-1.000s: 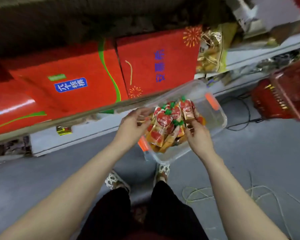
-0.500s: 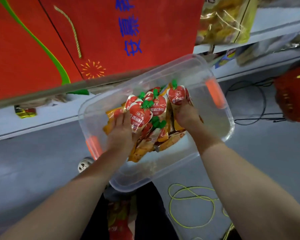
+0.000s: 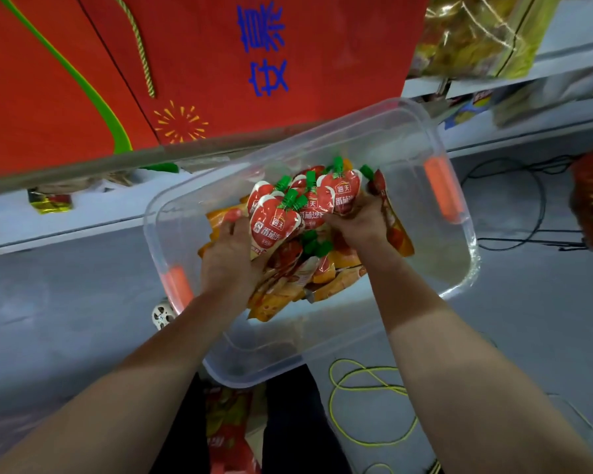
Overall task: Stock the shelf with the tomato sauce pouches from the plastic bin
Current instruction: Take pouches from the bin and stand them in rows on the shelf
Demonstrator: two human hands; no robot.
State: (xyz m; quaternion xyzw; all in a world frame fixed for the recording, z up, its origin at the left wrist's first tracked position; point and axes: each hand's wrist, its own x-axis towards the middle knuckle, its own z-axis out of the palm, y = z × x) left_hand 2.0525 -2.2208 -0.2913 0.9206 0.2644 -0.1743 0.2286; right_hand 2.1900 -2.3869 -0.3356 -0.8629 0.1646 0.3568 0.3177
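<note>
Both hands' grips (image 3: 231, 254) (image 3: 358, 222) clasp tomato sauce pouches (image 3: 305, 203) over the plastic bin (image 3: 435, 275).

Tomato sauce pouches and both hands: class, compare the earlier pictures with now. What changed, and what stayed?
Both hands went down into the plastic bin. The left hand and right hand now clasp a bunch of tomato sauce pouches, green caps up. The bin stayed below the shelf.
</note>
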